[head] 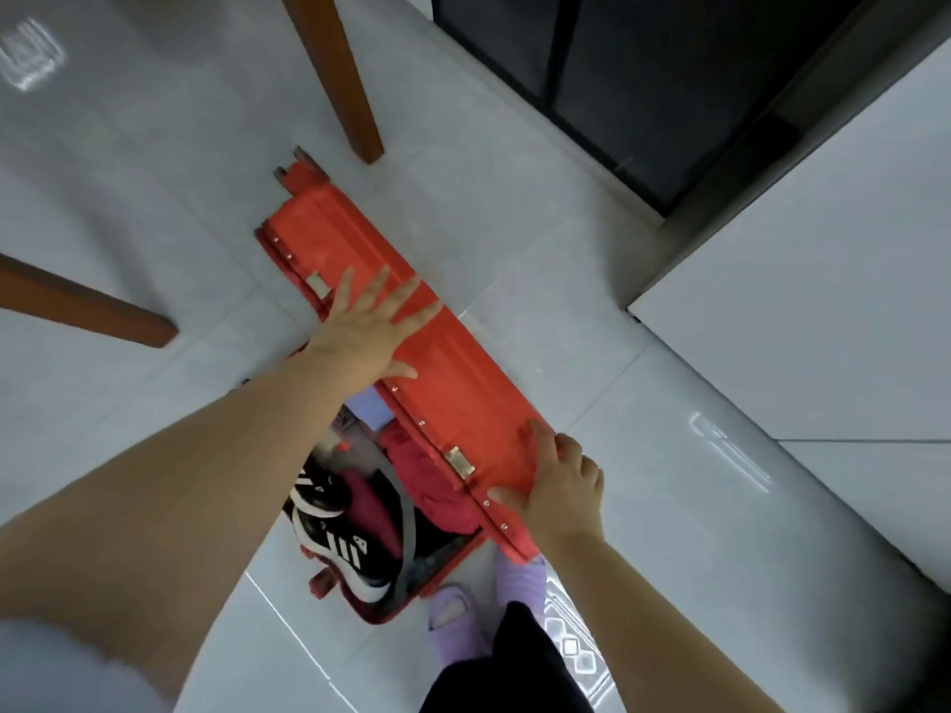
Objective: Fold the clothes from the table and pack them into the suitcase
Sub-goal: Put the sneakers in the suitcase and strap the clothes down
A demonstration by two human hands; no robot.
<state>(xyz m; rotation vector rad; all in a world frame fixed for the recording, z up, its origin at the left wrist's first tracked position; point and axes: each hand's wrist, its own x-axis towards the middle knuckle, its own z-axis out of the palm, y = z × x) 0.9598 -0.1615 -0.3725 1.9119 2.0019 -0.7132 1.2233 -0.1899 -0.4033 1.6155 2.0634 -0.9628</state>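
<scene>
A red hard-shell suitcase [463, 403] lies on the tiled floor with its lid partly raised over the lower half. My left hand [373, 326] lies flat on the lid's outer face, fingers spread. My right hand [558, 481] holds the lid's near edge, thumb on the rim beside a metal latch [459, 461]. Inside the lower half I see red folded clothes [437, 486], a dark red garment [368, 506], black-and-white sneakers [334, 537] and a grey strap [404, 517]. The lid hides the rest of the contents.
Two brown wooden table legs [339, 79] [87, 308] stand on the floor beyond and left of the suitcase. A dark cabinet [643, 84] is at the top right, a white panel [823, 280] on the right. My feet in purple slippers [458, 625] are by the suitcase's near corner.
</scene>
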